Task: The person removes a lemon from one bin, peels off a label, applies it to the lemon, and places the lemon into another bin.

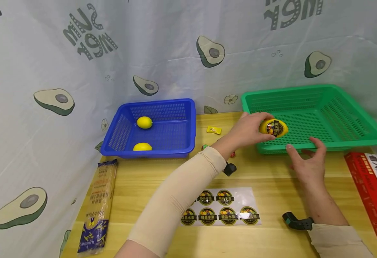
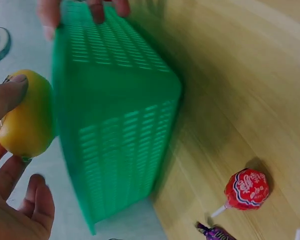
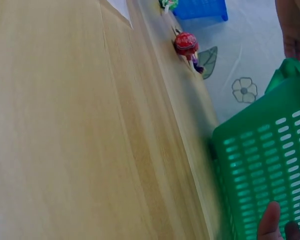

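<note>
My left hand [image 1: 248, 130] pinches a yellow lemon [image 1: 283, 127] between thumb and fingers, over the front left part of the green basket [image 1: 366, 140]. A round black sticker [image 1: 273, 128] with fruit and lettering shows on the lemon's side. In the left wrist view the lemon [image 2: 31, 117] is beside the basket's rim. My right hand [image 1: 309, 168] is at the basket's front rim, thumb and index finger spread apart, with nothing seen between them. Its thumb [image 3: 270, 220] overlaps the basket's slotted wall in the right wrist view.
A blue basket [image 1: 157, 154] with two lemons stands at the left. Between the baskets lie a yellow-wrapped candy [image 1: 214, 130] and lollipops [image 2: 247, 189]. A sticker sheet [image 1: 243, 200] lies in front. Spaghetti [image 1: 98, 204] lies far left, a red box [image 1: 369, 193] far right.
</note>
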The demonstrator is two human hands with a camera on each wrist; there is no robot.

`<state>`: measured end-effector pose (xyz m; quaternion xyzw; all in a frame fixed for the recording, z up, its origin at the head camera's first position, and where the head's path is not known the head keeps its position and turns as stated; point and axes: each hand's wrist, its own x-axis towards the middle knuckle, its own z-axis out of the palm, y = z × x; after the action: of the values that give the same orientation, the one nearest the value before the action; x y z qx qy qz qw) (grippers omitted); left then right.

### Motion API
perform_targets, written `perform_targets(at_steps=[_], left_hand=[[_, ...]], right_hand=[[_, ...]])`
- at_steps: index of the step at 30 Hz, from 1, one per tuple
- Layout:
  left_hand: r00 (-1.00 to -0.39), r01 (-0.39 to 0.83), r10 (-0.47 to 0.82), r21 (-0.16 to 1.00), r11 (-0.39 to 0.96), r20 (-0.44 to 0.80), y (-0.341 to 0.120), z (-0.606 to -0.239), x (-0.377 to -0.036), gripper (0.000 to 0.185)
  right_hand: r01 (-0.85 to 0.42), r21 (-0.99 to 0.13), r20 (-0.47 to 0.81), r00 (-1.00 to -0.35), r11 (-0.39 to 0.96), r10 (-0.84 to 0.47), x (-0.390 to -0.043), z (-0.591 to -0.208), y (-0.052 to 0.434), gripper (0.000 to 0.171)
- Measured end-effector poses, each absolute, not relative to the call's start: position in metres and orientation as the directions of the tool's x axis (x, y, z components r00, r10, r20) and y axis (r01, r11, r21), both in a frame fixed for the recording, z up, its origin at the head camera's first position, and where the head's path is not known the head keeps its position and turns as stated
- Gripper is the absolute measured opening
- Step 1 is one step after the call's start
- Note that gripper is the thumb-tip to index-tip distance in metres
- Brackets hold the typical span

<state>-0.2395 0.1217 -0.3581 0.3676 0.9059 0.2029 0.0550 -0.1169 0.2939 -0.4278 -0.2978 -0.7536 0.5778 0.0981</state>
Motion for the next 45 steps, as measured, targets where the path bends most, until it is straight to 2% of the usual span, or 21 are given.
perform_targets(at_steps=[5, 12, 24, 28, 35, 41, 45], left_hand=[[-0.756, 0.616, 0.655, 0.333, 0.714, -0.007, 0.135, -0.365, -0.245, 0.064], [-0.813, 0.524, 0.578, 0.345, 0.779, -0.072, 0.144, -0.373, -0.245, 0.062], [-0.843, 0.478, 0.531, 0.33, 0.814, -0.086, 0.149, -0.378, -0.241, 0.063], [-0.846, 0.472, 0.528, 0.352, 0.808, -0.079, 0.149, -0.378, -0.24, 0.065], [-0.831, 0.493, 0.557, 0.465, 0.735, -0.001, 0.13, -0.376, -0.231, 0.063], [-0.785, 0.552, 0.614, 0.543, 0.632, 0.083, 0.097, -0.375, -0.204, 0.057], [-0.768, 0.566, 0.628, 0.588, 0.577, 0.123, 0.066, -0.379, -0.181, 0.054]], right_hand=[[0.327, -0.93, -0.183, -0.809, 0.17, 0.558, -0.117, -0.428, 0.294, 0.078], [0.329, -0.924, -0.175, -0.818, 0.195, 0.547, -0.116, -0.429, 0.296, 0.08], [0.328, -0.924, -0.177, -0.82, 0.195, 0.544, -0.115, -0.429, 0.295, 0.08], [0.316, -0.926, -0.166, -0.831, 0.206, 0.531, -0.114, -0.429, 0.296, 0.08], [0.322, -0.925, -0.177, -0.834, 0.202, 0.522, -0.114, -0.429, 0.294, 0.08], [0.338, -0.924, -0.193, -0.818, 0.181, 0.541, -0.114, -0.426, 0.294, 0.078], [0.35, -0.906, -0.189, -0.836, 0.236, 0.515, -0.112, -0.425, 0.296, 0.082]])
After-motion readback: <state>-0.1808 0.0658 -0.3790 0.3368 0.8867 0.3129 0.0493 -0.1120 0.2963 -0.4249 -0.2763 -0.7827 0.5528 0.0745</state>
